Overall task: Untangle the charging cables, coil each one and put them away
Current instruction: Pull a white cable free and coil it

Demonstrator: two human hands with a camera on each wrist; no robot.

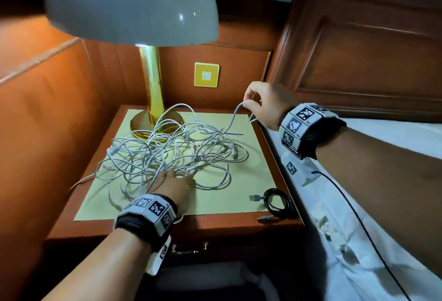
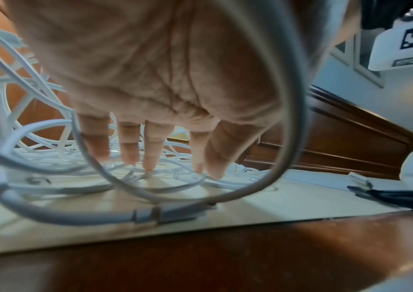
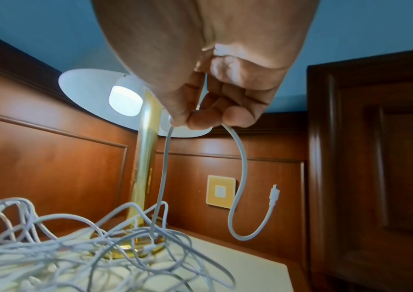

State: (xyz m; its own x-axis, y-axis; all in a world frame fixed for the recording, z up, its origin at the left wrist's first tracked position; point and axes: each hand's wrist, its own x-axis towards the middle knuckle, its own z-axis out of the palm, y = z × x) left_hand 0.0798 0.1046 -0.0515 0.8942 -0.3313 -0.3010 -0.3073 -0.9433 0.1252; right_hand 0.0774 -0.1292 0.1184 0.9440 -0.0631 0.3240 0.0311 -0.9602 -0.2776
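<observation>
A tangle of white charging cables (image 1: 172,152) lies on the pale mat (image 1: 253,181) of a wooden nightstand (image 1: 215,226). My right hand (image 1: 260,107) is raised over the mat's back right corner and pinches one white cable (image 3: 161,177) near its end; the short tail with its plug (image 3: 274,194) hangs free below the fingers. My left hand (image 1: 172,187) rests on the near side of the tangle with straight fingers (image 2: 150,156) pressing cables (image 2: 75,158) down onto the mat. A coiled black cable (image 1: 275,201) lies at the mat's front right corner.
A brass lamp (image 1: 153,95) with a white shade (image 1: 134,6) stands at the back left, its base touching the tangle. A yellow wall switch (image 1: 207,74) is behind. The bed (image 1: 358,205) and headboard (image 1: 358,49) border the right side. A drawer handle (image 1: 189,249) sits below the front edge.
</observation>
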